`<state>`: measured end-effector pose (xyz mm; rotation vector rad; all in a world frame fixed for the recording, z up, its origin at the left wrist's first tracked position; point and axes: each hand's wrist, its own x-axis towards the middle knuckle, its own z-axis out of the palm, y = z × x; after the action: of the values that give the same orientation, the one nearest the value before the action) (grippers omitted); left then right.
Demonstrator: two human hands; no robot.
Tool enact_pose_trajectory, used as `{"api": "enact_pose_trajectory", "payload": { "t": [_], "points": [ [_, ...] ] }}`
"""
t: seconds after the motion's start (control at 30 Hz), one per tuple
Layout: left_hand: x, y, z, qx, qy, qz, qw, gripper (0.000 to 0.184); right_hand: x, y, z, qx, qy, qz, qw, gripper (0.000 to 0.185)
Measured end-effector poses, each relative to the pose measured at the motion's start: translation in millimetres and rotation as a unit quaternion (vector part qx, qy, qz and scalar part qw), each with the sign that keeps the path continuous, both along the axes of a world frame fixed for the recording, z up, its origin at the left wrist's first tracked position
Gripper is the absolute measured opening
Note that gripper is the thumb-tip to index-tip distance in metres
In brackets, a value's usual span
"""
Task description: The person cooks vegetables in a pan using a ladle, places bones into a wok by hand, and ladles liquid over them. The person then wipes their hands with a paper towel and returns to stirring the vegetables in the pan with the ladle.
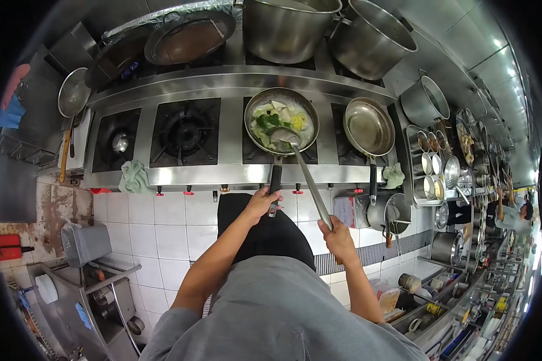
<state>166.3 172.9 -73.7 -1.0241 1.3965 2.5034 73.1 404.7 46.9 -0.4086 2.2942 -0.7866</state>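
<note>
A frying pan [250,106] rests on a burner of the stove, holding chopped vegetables [278,119], green and pale yellow, in a whitish liquid. My left hand [261,203] is closed around the pan's black handle. In my right hand [338,237] is a long metal ladle [305,171], gripped low on its shaft. The ladle's bowl lies in the pan, on the near side of the vegetables, its underside partly hidden among them.
A second frying pan [368,129] sits on the burner to the right. Large stock pots [290,33] stand along the back. Green cloths hang on the stove's front edge [186,174]. Containers [426,162] fill a rack at right. Another person [515,213] is far right.
</note>
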Motion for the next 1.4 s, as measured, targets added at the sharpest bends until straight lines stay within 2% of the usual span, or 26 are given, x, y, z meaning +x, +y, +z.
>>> {"api": "enact_pose_trajectory", "payload": {
  "t": [0.03, 0.07, 0.1, 0.17, 0.3, 0.5, 0.57, 0.6, 0.63, 0.7, 0.73, 0.77, 0.83, 0.9, 0.97, 1.17, 1.23, 1.27, 1.37, 1.4],
  "points": [
    [0, 0, 2, -0.001, 0.0, 0.002, 1.0, 0.022, -3, 5, -3, -0.009, 0.134, 0.05, 0.99, 0.028],
    [-1, 1, 4, -0.007, -0.011, 0.004, 1.0, 0.022, -10, 8, -4, -0.004, 0.065, 0.013, 0.998, 0.028],
    [0, 3, 6, -0.012, -0.023, 0.008, 1.0, 0.021, -16, 6, 1, -0.004, 0.063, 0.016, 0.998, 0.028],
    [1, 4, 9, -0.01, -0.02, 0.013, 1.0, 0.022, -30, -6, 6, -0.095, -0.177, -0.12, 0.972, 0.027],
    [1, 6, 8, 0.018, -0.002, 0.035, 0.999, 0.022, -50, -39, -26, -0.17, -0.231, -0.169, 0.943, 0.028],
    [2, 5, 2, 0.095, 0.038, 0.089, 0.991, 0.019, -77, -74, -51, -0.172, -0.256, -0.127, 0.943, 0.028],
    [1, 6, 6, 0.096, 0.027, 0.085, 0.991, 0.019, -75, -83, -49, -0.082, -0.071, -0.065, 0.992, 0.029],
    [2, 7, 11, 0.098, 0.014, 0.076, 0.992, 0.019, -81, -72, -91, -0.093, 0.055, -0.005, 0.994, 0.029],
    [3, 7, 9, 0.095, 0.015, 0.083, 0.992, 0.019, -74, -74, -66, -0.097, 0.053, 0.001, 0.994, 0.029],
    [3, 10, 5, 0.096, -0.007, 0.081, 0.992, 0.022, -60, -71, -7, -0.15, -0.204, -0.054, 0.966, 0.03],
    [2, 11, 7, 0.092, -0.016, 0.078, 0.993, 0.024, -57, -66, 6, -0.175, -0.281, -0.058, 0.942, 0.031],
    [2, 11, 9, 0.088, -0.014, 0.078, 0.993, 0.024, -53, -63, 11, -0.179, -0.28, -0.057, 0.941, 0.031],
    [2, 12, 14, 0.091, -0.016, 0.087, 0.992, 0.024, -44, -53, 16, -0.179, -0.37, -0.066, 0.909, 0.032],
    [2, 11, 11, 0.083, -0.021, 0.077, 0.993, 0.023, -32, -44, 13, -0.154, -0.354, -0.064, 0.92, 0.031],
    [2, 10, 11, 0.076, -0.02, 0.08, 0.994, 0.022, -22, -35, 7, -0.102, -0.271, -0.048, 0.956, 0.031],
    [2, 13, 3, 0.086, 0.003, 0.1, 0.991, 0.018, -9, -12, 23, -0.075, -0.207, -0.064, 0.973, 0.033],
    [1, 13, 4, 0.084, 0.006, 0.099, 0.992, 0.018, -8, -10, 23, 0.003, -0.041, -0.012, 0.999, 0.035],
    [2, 13, 5, 0.081, 0.007, 0.099, 0.992, 0.018, -6, -7, 24, 0.002, -0.041, -0.013, 0.999, 0.035],
    [1, 13, 1, 0.094, -0.001, 0.095, 0.991, 0.019, -4, 4, 33, 0.032, 0.117, 0.054, 0.991, 0.039],
    [2, 15, 0, 0.095, -0.003, 0.089, 0.991, 0.019, -9, 6, 37, 0.051, 0.111, 0.061, 0.991, 0.039]
  ]
}}
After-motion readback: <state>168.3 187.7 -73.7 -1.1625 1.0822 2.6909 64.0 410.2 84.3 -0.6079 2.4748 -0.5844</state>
